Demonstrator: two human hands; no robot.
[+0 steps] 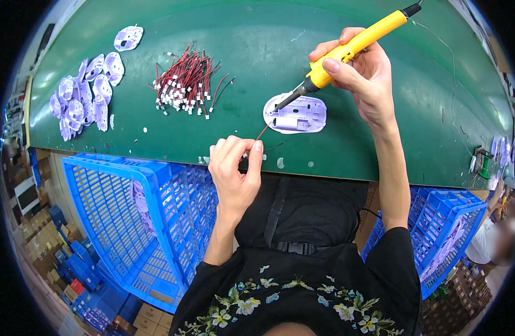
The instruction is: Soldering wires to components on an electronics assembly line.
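A yellow soldering iron (358, 45) is gripped in my right hand (366, 78), slanting down to the left. Its dark tip meets the left end of a pale lilac plastic shell (302, 124), which lies open side up on the green table. My left hand (235, 168) is by the table's front edge, thumb and fingertips pinching a thin red-and-black wire lead (263, 132). The red strand runs up to the shell's left end, close to the iron's tip; the black one sticks out to the right. Most of the lead's white connector is hidden by my fingers.
A heap of red-and-black leads (184, 81) with white connectors lies left of centre on the green table (240, 33). Farther left are piled lilac shells (78, 101). Blue crates (140, 224) stand below the table's edge. A solder spool (482, 162) sits at right, its thin wire trailing upward.
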